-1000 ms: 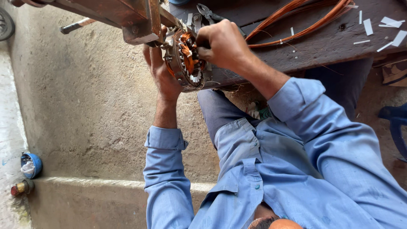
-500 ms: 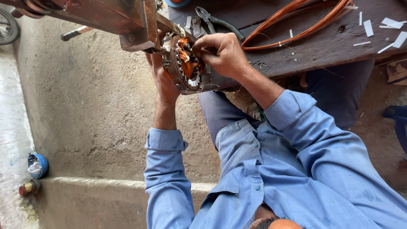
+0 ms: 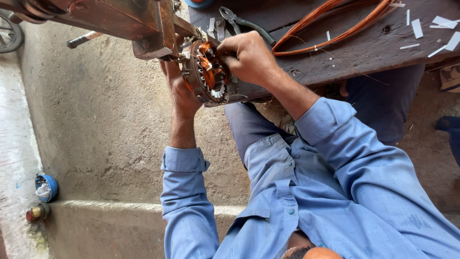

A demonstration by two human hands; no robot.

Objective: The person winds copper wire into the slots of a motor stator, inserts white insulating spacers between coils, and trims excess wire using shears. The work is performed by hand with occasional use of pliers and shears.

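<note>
Hands on a motor stator (image 3: 207, 72) at the edge of the wooden bench (image 3: 364, 52).

Left hand (image 3: 179, 93) cups the stator from behind, fingers wrapped on its rim. Right hand (image 3: 249, 60) sits on its front, fingertips pinched together at the copper windings. Pliers (image 3: 239, 21) and a loop of copper wire (image 3: 335, 21) lie just past the stator on the bench.

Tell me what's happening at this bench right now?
A person in a blue shirt is working on a round motor stator wound with copper wire, at the edge of a dark wooden bench. The left hand grips it from below, while the right hand presses its fingers against the windings. Pliers and a loose copper wire coil lie on the bench.
</note>
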